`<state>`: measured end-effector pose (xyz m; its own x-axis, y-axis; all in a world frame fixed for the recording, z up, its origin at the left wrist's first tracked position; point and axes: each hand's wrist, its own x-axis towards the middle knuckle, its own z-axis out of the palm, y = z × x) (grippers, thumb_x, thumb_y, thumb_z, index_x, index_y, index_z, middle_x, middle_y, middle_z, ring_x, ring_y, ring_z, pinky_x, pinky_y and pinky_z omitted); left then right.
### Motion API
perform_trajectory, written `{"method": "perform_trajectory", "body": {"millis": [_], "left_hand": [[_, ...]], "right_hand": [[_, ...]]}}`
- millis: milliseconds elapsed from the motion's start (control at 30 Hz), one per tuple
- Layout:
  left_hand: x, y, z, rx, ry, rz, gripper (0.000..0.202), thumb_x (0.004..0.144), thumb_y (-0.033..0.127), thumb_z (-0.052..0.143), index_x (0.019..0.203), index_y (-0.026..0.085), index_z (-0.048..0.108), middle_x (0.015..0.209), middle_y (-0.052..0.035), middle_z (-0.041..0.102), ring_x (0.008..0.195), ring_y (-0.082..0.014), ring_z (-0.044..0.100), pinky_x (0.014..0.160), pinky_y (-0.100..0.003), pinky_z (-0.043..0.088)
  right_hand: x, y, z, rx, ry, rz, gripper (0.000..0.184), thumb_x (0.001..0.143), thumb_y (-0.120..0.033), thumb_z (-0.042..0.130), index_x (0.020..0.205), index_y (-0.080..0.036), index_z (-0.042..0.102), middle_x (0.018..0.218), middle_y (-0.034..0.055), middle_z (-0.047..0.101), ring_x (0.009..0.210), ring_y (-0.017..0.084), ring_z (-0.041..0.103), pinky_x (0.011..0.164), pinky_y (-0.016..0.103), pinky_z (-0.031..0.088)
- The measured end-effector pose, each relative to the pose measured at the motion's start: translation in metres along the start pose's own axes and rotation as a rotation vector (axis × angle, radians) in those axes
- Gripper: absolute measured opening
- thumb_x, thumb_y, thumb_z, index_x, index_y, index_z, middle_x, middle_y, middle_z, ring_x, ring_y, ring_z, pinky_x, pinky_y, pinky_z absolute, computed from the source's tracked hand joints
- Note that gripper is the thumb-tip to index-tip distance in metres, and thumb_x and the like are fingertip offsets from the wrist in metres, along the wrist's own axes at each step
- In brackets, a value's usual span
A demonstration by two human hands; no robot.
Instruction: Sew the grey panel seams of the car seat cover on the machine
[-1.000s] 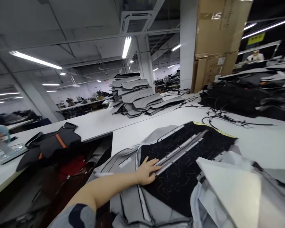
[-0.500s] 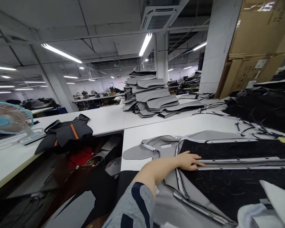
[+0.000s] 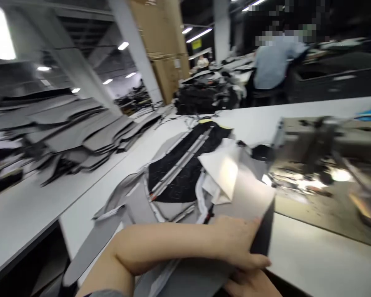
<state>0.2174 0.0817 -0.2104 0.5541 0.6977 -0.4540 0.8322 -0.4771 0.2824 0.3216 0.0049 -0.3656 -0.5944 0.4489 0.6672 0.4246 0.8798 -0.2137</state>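
Cloth [image 3: 250, 196], grey and layered, lies on the white table [image 3: 315, 255] in front of us, with a black panel [image 3: 185, 183] farther off and a loose white piece [image 3: 221, 171] on top. Our left hand [image 3: 235, 239] lies over the grey near its right edge, thumb out; our right hand [image 3: 253, 284] shows just below it, partly out of view. Whether either one pinches the fabric, we cannot tell. We judge the step to be handling that near edge; the next move seems to call for a sure hold on it, keeping the white piece from sliding. To our right we have bare tabletop, bounded by a blurred sewing machine [image 3: 321, 148]; to our left, the table edge drops to a dark gap [image 3: 46, 255]
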Motion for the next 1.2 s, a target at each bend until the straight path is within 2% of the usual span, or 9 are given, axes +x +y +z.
{"method": "perform_trajectory", "body": {"millis": [67, 233, 300, 400, 533, 733, 933, 1067, 1200], "left_hand": [[0.022, 0.009, 0.007, 0.132, -0.083, -0.058, 0.091, 0.075, 0.046, 0.053, 0.147, 0.012, 0.01, 0.113, -0.0214, 0.059, 0.089, -0.0369, 0.063, 0.069, -0.046, 0.051], [0.053, 0.006, 0.011, 0.141, -0.14, -0.083, 0.081, 0.076, 0.023, 0.045, 0.147, 0.01, 0.008, 0.102, -0.0196, 0.065, 0.089, -0.033, 0.064, 0.069, -0.04, 0.05], [0.053, 0.005, 0.005, 0.032, -0.15, -0.068, 0.078, 0.077, 0.019, 0.04, 0.148, 0.011, 0.008, 0.104, -0.0178, 0.065, 0.091, -0.03, 0.064, 0.071, -0.037, 0.05], [0.053, 0.007, -0.001, -0.162, -0.139, -0.036, 0.077, 0.078, 0.019, 0.039, 0.148, 0.015, 0.008, 0.118, -0.0145, 0.061, 0.102, -0.0258, 0.061, 0.079, -0.033, 0.049], [0.061, 0.008, 0.005, -0.224, -0.194, -0.09, 0.08, 0.076, 0.019, 0.042, 0.148, 0.013, 0.007, 0.122, -0.0147, 0.059, 0.106, -0.028, 0.059, 0.085, -0.036, 0.049], [0.081, 0.006, 0.015, -0.355, -0.092, -0.094, 0.078, 0.077, 0.019, 0.038, 0.149, 0.017, 0.009, 0.141, -0.0092, 0.041, 0.125, -0.0259, 0.045, 0.099, -0.036, 0.042], [0.105, 0.012, 0.002, -0.354, -0.075, -0.129, 0.077, 0.076, 0.019, 0.038, 0.148, 0.015, 0.011, 0.143, -0.0098, 0.039, 0.127, -0.0268, 0.042, 0.1, -0.036, 0.041], [0.121, 0.019, -0.009, -0.289, -0.069, -0.146, 0.076, 0.077, 0.018, 0.036, 0.148, 0.013, 0.011, 0.136, -0.0127, 0.047, 0.121, -0.0286, 0.048, 0.094, -0.037, 0.045], [0.138, 0.021, -0.017, -0.137, -0.086, -0.142, 0.075, 0.077, 0.017, 0.035, 0.147, 0.009, 0.009, 0.119, -0.016, 0.06, 0.107, -0.0306, 0.058, 0.084, -0.038, 0.047]], "right_hand": [[0.0, 0.008, -0.013, -0.001, 0.011, -0.054, 0.023, 0.093, -0.024, 0.042, 0.085, -0.027, 0.064, 0.071, -0.0033, 0.062, 0.069, 0.015, 0.056, 0.084, 0.03, 0.042], [0.007, 0.013, -0.032, -0.119, 0.097, 0.054, 0.013, 0.087, -0.027, 0.051, 0.091, -0.022, 0.063, 0.098, 0.0034, 0.065, 0.104, 0.022, 0.054, 0.107, 0.043, 0.024], [0.008, 0.008, -0.018, -0.085, 0.146, 0.065, 0.007, 0.084, -0.024, 0.055, 0.081, -0.022, 0.061, 0.089, 0.0011, 0.066, 0.098, 0.022, 0.056, 0.106, 0.044, 0.027], [0.005, -0.004, 0.014, -0.042, 0.192, 0.054, 0.02, 0.084, -0.015, 0.051, 0.066, -0.023, 0.055, 0.064, -0.0047, 0.059, 0.072, 0.015, 0.056, 0.098, 0.037, 0.038], [-0.011, -0.01, 0.032, -0.034, 0.144, 0.078, 0.025, 0.089, -0.015, 0.047, 0.067, -0.025, 0.054, 0.058, -0.0068, 0.056, 0.064, 0.013, 0.054, 0.092, 0.034, 0.044], [-0.022, 0.002, 0.009, 0.1, 0.287, 0.211, 0.037, 0.093, -0.012, 0.036, 0.062, -0.024, 0.052, 0.056, -0.0073, 0.052, 0.055, 0.01, 0.047, 0.091, 0.03, 0.041], [-0.006, 0.017, -0.011, 0.139, 0.313, 0.227, 0.036, 0.092, -0.013, 0.037, 0.061, -0.022, 0.05, 0.062, -0.0039, 0.055, 0.063, 0.012, 0.049, 0.082, 0.027, 0.042], [0.002, 0.026, -0.024, 0.194, 0.249, 0.305, 0.042, 0.095, -0.014, 0.029, 0.058, -0.021, 0.047, 0.058, -0.004, 0.052, 0.057, 0.011, 0.045, 0.066, 0.021, 0.042], [0.008, 0.04, -0.036, 0.204, 0.232, 0.243, 0.039, 0.093, -0.012, 0.036, 0.056, -0.021, 0.045, 0.052, -0.0059, 0.049, 0.053, 0.011, 0.043, 0.063, 0.021, 0.042]]}}
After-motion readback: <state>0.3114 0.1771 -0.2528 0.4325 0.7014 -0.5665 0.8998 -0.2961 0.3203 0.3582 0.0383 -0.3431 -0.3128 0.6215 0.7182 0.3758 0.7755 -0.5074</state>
